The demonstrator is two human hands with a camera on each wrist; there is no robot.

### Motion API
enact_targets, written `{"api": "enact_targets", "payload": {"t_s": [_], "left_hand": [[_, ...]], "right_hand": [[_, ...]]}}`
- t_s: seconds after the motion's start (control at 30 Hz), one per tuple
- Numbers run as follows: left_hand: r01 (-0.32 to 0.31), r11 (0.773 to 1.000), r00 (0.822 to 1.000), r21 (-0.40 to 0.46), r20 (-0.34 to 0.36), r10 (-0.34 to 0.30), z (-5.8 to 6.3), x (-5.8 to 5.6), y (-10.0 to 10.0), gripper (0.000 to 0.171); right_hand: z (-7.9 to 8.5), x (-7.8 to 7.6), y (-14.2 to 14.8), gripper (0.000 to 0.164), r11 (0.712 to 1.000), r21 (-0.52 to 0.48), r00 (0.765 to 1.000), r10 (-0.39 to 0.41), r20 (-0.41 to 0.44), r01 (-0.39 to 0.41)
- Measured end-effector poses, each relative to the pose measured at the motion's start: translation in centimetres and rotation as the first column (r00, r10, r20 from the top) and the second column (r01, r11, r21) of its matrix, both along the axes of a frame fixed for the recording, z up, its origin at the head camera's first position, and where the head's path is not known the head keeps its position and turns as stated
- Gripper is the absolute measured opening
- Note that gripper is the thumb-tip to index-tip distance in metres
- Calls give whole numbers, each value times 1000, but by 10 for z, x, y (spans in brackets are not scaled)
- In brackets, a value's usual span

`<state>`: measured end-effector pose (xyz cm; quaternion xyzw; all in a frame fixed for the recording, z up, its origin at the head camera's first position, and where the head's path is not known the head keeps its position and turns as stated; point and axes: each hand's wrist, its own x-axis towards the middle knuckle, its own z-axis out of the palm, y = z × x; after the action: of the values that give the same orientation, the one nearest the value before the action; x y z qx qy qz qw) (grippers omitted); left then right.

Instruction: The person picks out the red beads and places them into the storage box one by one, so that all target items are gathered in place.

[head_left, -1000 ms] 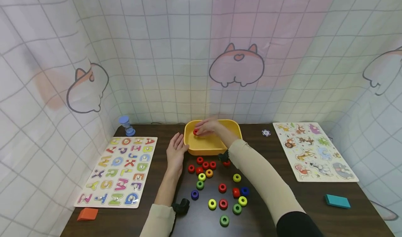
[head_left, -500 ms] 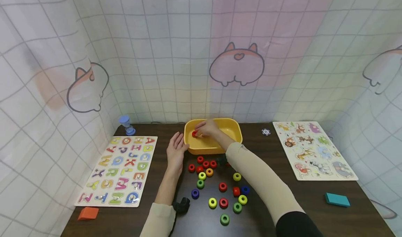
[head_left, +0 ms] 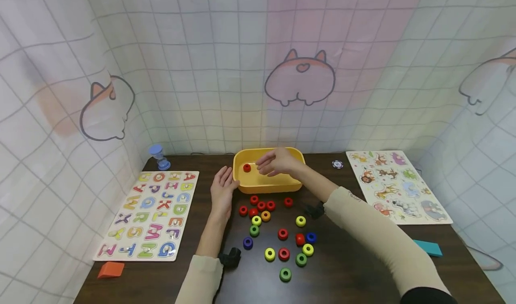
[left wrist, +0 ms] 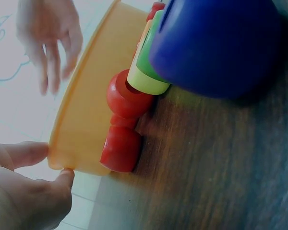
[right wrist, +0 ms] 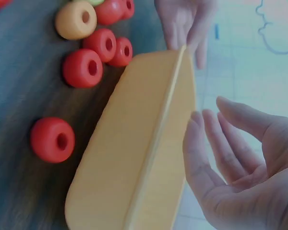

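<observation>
A yellow plastic bin (head_left: 270,189) stands at the back of the dark table. One red ring bead (head_left: 247,168) lies in its left part. My right hand (head_left: 280,161) hovers over the bin with loosely bent fingers and nothing between them; the right wrist view shows the gap between thumb and fingers. My left hand (head_left: 221,190) rests against the bin's left front corner, fingers extended, thumb touching the bin's edge. In front of the bin lie several red beads (right wrist: 45,139), an orange bead (head_left: 265,216), and yellow, green and blue beads (head_left: 247,243).
An alphabet puzzle board (head_left: 151,214) lies at left, with a blue hourglass (head_left: 159,156) behind it and an orange block (head_left: 110,269) in front. On the right are an animal puzzle board (head_left: 397,187), a poker chip (head_left: 337,164) and a teal block (head_left: 429,248). A curtain hangs behind.
My right hand has let go of the red bead inside the bin and moved up and to the right. The left hand stays at the bin's corner. The head view has shifted slightly.
</observation>
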<state>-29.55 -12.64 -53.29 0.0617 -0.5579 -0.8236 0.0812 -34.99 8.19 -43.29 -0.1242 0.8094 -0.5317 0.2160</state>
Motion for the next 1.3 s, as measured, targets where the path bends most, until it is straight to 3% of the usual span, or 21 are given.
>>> {"api": "enact_targets", "payload": {"t_s": [0.27, 0.4, 0.63, 0.83, 1.07, 1.3], "left_hand": [[9, 1000, 1000, 11, -14, -9, 0, 0, 0, 65], [10, 1000, 1000, 14, -19, -10, -1, 1, -1, 66], [15, 1000, 1000, 26, -10, -15, 0, 2, 0, 68], [22, 999, 1000, 31, -8, -22, 1, 2, 1, 68], [23, 999, 1000, 34, -11, -23, 1, 3, 0, 68], [28, 998, 1000, 60, -8, -28, 2, 4, 1, 67]], "right_hand": [[4, 35, 38, 26, 994, -21, 994, 105, 34, -105], [-4, 46, 57, 24, 988, 54, 989, 144, 20, -145], [-26, 64, 76, 25, 971, 220, 994, 106, -29, -97], [-49, 66, 79, 23, 949, 309, 990, 91, -104, -55], [-64, 67, 74, 15, 965, 262, 997, 28, -76, -7], [-69, 67, 66, 17, 987, 152, 999, 48, -4, -47]]}}
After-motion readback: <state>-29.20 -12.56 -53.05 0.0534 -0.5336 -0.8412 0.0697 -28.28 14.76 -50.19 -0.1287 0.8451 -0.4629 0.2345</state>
